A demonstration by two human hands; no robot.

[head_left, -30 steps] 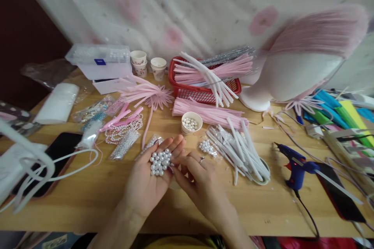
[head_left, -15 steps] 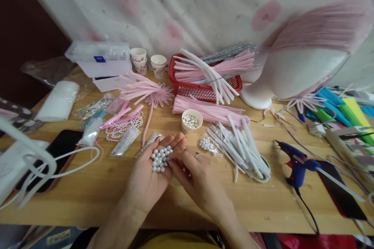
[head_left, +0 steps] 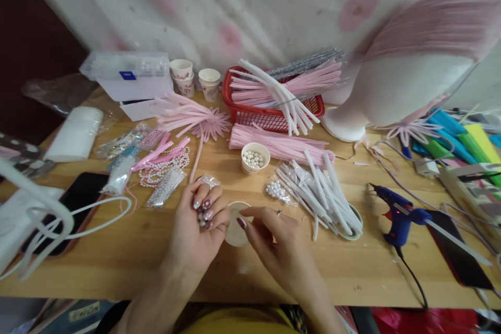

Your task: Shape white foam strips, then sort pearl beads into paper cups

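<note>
My left hand [head_left: 203,224] is turned palm up, its fingers curled over white pearl beads [head_left: 202,216] that show partly between them. To its right, my right hand [head_left: 274,240] has thumb and index finger brought together above the wooden table; whether anything is between them is too small to tell. Between the hands lies a pale round disc [head_left: 237,224], partly hidden by the fingers. A paper cup [head_left: 255,158] with pearl beads stands just beyond the hands. More pearls [head_left: 276,190] lie in a clear bag right of the cup.
A red basket [head_left: 235,115] of pipe cleaners stands at the back, near paper cups [head_left: 210,85]. White pipe cleaners [head_left: 324,198] and a blue glue gun [head_left: 399,216] lie to the right. Phones [head_left: 80,203] rest at both sides. A white foam head [head_left: 407,83] stands at back right.
The fingers of my left hand have closed over the pearls that lay on the open palm. My right hand has moved away from it to the right, uncovering the disc.
</note>
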